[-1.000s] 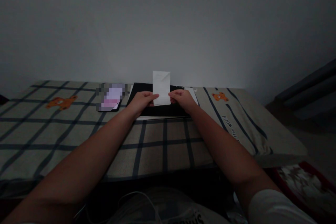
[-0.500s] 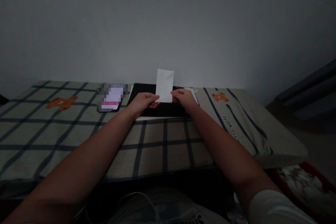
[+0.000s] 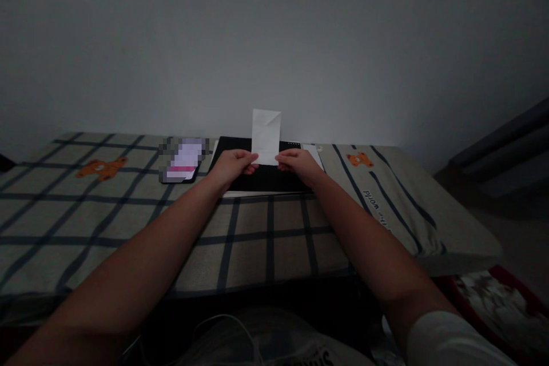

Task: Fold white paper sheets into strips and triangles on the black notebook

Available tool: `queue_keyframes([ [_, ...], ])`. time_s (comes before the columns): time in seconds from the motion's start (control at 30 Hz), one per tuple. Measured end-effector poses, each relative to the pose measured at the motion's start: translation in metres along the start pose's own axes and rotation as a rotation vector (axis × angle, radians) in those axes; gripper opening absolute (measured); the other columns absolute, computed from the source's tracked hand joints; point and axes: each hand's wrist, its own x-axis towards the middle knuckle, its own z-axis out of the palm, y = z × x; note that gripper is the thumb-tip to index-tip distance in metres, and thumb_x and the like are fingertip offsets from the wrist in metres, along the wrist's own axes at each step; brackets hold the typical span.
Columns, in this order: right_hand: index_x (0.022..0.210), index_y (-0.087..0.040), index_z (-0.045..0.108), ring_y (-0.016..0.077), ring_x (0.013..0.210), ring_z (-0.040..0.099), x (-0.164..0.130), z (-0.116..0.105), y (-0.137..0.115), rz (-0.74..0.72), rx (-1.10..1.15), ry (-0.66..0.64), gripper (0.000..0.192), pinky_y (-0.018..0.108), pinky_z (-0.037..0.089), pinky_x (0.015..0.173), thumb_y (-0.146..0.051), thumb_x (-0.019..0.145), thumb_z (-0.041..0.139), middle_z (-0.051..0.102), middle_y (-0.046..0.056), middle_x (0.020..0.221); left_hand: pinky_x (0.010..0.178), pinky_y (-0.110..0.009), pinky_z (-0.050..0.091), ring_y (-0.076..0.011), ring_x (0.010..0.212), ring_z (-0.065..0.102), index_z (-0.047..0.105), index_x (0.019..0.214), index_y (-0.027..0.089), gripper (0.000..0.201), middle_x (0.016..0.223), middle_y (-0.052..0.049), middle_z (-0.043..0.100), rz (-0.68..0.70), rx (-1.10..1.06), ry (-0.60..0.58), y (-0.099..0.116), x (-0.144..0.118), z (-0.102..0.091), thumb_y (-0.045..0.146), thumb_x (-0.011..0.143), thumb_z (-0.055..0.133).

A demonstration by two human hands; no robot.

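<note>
Head view, lighting: the scene is dim; fine detail is poorly resolved.
Head view, left hand (image 3: 231, 165): extended forward over the bed, fingers closed in a narrow pinch on the lower left corner of the folded white paper (image 3: 266, 136).
Head view, right hand (image 3: 299, 163): extended forward alongside, fingers closed in a matching pinch on the lower right corner of the same paper.
Head view, paper position: held upright between the two hands, above the black notebook (image 3: 257, 174) and clear of it; the upper part is seen against the wall (image 3: 274, 40). A diagonal crease is visible near the top edge.
Head view, black notebook: laid flat on the checked bedsheet (image 3: 128, 223) directly below the hands; a row of small dots, possibly a spiral binding, is seen along its far right edge. A pale sheet edge shows beneath its near side.
Head view, white sheet (image 3: 312, 152): lying just beside the notebook's right edge, partly hidden by the right hand.
Head view, blurred item (image 3: 183, 160): lying left of the notebook, near it; its surface is pixelated and cannot be identified.
Head view, bedsheet: grey with dark grid lines and orange bear prints (image 3: 102, 167) at left and far right.
Head view, foreground: a white sleeve (image 3: 450, 343) is seen on the right upper arm.
</note>
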Motion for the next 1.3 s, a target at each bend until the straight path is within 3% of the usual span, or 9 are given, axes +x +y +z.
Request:
queue_keyframes([
  [0.23,0.073,-0.016,0.067,0.0087,0.058,0.058,0.000,0.001,0.000,0.038,-0.006,0.033,0.007,0.023,0.049,0.060,-0.020,0.073,0.072,0.065,0.001,0.064,0.065,-0.023,0.054,-0.0103,0.062,0.063,0.066,0.078,0.012,0.016,0.072,-0.005,0.070,0.011,-0.024,-0.028,-0.001,-0.002,0.004,0.027,0.075,0.073],
  [0.43,0.074,-0.016,0.066,0.0111,0.058,0.059,0.000,0.003,-0.001,-0.027,-0.073,0.054,0.010,0.028,0.049,0.062,-0.025,0.074,0.070,0.066,0.002,0.065,0.063,-0.023,0.053,-0.0095,0.059,0.060,0.069,0.084,0.012,0.017,0.072,-0.004,0.070,0.082,-0.032,0.042,0.000,-0.003,0.003,0.026,0.075,0.071],
  [0.53,0.078,-0.017,0.067,0.0130,0.059,0.059,0.000,0.000,-0.003,-0.177,-0.257,0.193,0.014,0.029,0.048,0.062,-0.031,0.077,0.067,0.064,0.001,0.063,0.058,-0.023,0.050,-0.0090,0.054,0.057,0.070,0.086,0.012,0.019,0.068,-0.004,0.069,0.095,0.009,0.081,-0.002,0.000,0.000,0.026,0.074,0.070],
  [0.63,0.085,-0.017,0.069,0.0153,0.065,0.060,-0.004,-0.005,-0.007,-0.443,-0.486,0.300,0.018,0.031,0.047,0.065,-0.034,0.082,0.062,0.066,0.004,0.070,0.052,-0.022,0.045,-0.0087,0.049,0.052,0.070,0.084,0.012,0.019,0.062,-0.001,0.064,0.133,0.121,0.083,-0.005,0.003,-0.002,0.029,0.075,0.067],
  [0.77,0.090,-0.018,0.070,0.0194,0.086,0.060,-0.012,-0.007,-0.014,-0.817,-0.838,0.157,0.021,0.035,0.044,0.082,-0.032,0.090,0.054,0.069,0.008,0.088,0.049,-0.022,0.041,-0.0110,0.051,0.052,0.070,0.078,0.014,0.023,0.058,0.000,0.061,0.202,0.317,0.018,-0.006,0.001,-0.003,0.036,0.074,0.063],
  [0.83,0.094,-0.019,0.071,0.0209,0.096,0.058,-0.015,-0.005,-0.017,-0.900,-0.985,0.081,0.025,0.038,0.039,0.088,-0.032,0.093,0.050,0.069,0.009,0.097,0.050,-0.023,0.039,-0.0119,0.053,0.051,0.071,0.076,0.015,0.023,0.057,0.001,0.060,0.254,0.419,-0.019,-0.005,-0.001,-0.003,0.036,0.074,0.060],
  [0.97,0.108,-0.024,0.069,0.0234,0.109,0.052,-0.016,0.000,-0.018,-0.869,-1.176,0.039,0.026,0.042,0.029,0.095,-0.034,0.093,0.051,0.067,0.007,0.114,0.055,-0.023,0.038,-0.0130,0.059,0.053,0.070,0.072,0.015,0.023,0.061,0.001,0.060,0.376,0.549,-0.116,-0.002,-0.006,-0.003,0.031,0.074,0.053],
  [1.13,0.098,-0.022,0.071,0.0208,0.097,0.056,-0.011,0.001,-0.011,-0.753,-1.181,-0.079,0.024,0.040,0.029,0.091,-0.034,0.093,0.051,0.072,0.004,0.097,0.059,-0.025,0.039,-0.0151,0.065,0.057,0.069,0.071,0.014,0.023,0.066,0.000,0.063,0.491,0.664,-0.139,-0.002,-0.006,-0.006,0.029,0.073,0.051],
  [1.3,0.091,-0.020,0.071,0.0192,0.091,0.056,-0.008,0.000,-0.008,-0.671,-1.085,-0.092,0.021,0.035,0.033,0.084,-0.032,0.092,0.054,0.071,0.004,0.092,0.057,-0.025,0.039,-0.0150,0.064,0.058,0.073,0.080,0.015,0.025,0.073,-0.002,0.069,0.496,0.667,-0.078,-0.004,-0.006,-0.005,0.032,0.077,0.056],
])
